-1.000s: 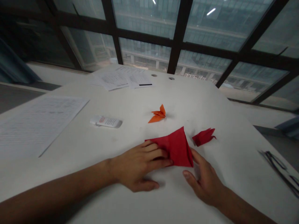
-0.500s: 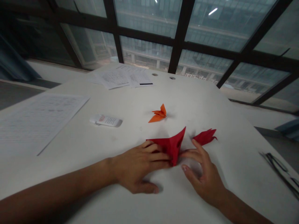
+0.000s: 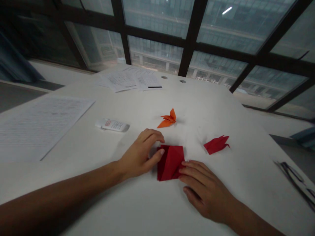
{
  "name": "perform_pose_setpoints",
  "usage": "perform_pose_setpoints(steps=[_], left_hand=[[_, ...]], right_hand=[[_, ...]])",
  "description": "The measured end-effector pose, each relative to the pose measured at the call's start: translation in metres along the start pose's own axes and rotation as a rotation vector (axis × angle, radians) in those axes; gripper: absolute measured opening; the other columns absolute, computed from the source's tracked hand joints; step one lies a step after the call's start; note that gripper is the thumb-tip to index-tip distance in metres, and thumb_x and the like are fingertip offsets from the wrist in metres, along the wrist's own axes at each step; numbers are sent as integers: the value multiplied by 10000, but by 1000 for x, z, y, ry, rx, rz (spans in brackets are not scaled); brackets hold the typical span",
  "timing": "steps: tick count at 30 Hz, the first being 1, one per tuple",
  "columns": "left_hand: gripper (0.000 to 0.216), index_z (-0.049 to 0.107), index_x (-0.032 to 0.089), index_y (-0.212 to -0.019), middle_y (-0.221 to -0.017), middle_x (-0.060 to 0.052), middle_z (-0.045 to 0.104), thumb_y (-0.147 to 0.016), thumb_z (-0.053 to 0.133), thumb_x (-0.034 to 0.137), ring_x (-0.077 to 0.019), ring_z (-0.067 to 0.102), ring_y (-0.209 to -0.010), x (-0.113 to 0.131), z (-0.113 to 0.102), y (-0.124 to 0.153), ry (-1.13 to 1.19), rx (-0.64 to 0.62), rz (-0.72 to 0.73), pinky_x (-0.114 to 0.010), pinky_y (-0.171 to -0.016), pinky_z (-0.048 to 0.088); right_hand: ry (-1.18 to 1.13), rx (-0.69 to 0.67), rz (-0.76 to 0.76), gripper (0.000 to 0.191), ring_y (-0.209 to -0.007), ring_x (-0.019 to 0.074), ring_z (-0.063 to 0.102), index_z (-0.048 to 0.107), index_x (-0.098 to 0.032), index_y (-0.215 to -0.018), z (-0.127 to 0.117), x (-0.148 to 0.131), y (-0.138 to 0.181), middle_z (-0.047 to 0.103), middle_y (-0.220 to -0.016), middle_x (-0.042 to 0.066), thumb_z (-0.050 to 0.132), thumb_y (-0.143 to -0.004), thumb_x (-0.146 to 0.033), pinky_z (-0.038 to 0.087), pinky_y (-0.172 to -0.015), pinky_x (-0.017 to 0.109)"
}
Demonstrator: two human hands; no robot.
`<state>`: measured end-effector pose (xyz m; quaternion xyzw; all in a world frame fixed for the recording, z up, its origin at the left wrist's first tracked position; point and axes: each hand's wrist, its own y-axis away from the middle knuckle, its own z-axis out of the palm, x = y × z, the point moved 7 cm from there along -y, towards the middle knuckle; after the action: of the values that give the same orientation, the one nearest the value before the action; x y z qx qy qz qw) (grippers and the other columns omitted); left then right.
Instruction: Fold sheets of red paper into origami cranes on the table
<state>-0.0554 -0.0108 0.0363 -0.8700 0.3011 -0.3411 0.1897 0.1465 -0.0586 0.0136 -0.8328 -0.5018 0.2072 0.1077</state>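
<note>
Item: red paper point(image 3: 170, 161), one sheet, part-folded, lying on the white table point(image 3: 147, 209) just in front of the person, between the two hands. Change noted: a second ago it lay as a broad triangle pointing away; half a second ago its right flap stood up off the table; now that flap is down and the sheet is a smaller, squarish packet lying flat, so this fold appears closed and is being pressed. Left hand point(image 3: 140, 154): not gripping, fingers curled loosely above the packet's far left corner, thumb laid against its left edge; it has moved off the top of the sheet to its side. Right hand point(image 3: 204, 190): spread flat, palm down, fingertips resting on the packet's right edge where the flap came down, holding nothing. Other items, loose on the table: orange folded figure point(image 3: 168, 119) beyond the packet; red folded figure point(image 3: 216, 144) to the right, apart from both hands; white tube point(image 3: 112, 125) lying on its side to the left. All three sit where they sat before. Printed sheet point(image 3: 41, 124) at far left, further papers point(image 3: 130, 80) by the window, a dark object point(image 3: 295, 178) at the right edge, too blurred to name. Containers: none in view — every item lies directly on the tabletop.
</note>
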Motion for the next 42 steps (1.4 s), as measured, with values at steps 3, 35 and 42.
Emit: perform_pose_setpoints(steps=[3, 35, 42], left_hand=[[291, 532, 208, -1239, -1332, -126, 612, -952, 569, 237, -283, 550, -1196, 10, 14, 3, -117, -161, 131, -453, -1021, 434], [361, 465, 200, -1358, -1189, -110, 667, -1021, 507, 322, -267, 622, -1079, -1, 24, 4, 15, -262, -2, -457, -984, 504], [646, 323, 187, -1513, -1260, -153, 638, -906, 533, 128, -281, 609, -1127, 21, 29, 11, 21, -345, 227, -481, -1019, 526]], right_hand=[[0, 1, 13, 267, -1220, 278, 644, 668, -170, -1199, -1, 0, 0, 740, -1233, 93, 590, -944, -151, 518, -1111, 508], [118, 212, 191, 290, -1071, 260, 718, 613, -191, -1245, -3, 24, 9, 726, -1143, 129, 584, -964, -127, 649, -934, 422], [176, 233, 230, 399, -1074, 321, 741, 562, -169, -1322, 3, 29, 17, 735, -1184, 170, 632, -972, -349, 674, -880, 478]])
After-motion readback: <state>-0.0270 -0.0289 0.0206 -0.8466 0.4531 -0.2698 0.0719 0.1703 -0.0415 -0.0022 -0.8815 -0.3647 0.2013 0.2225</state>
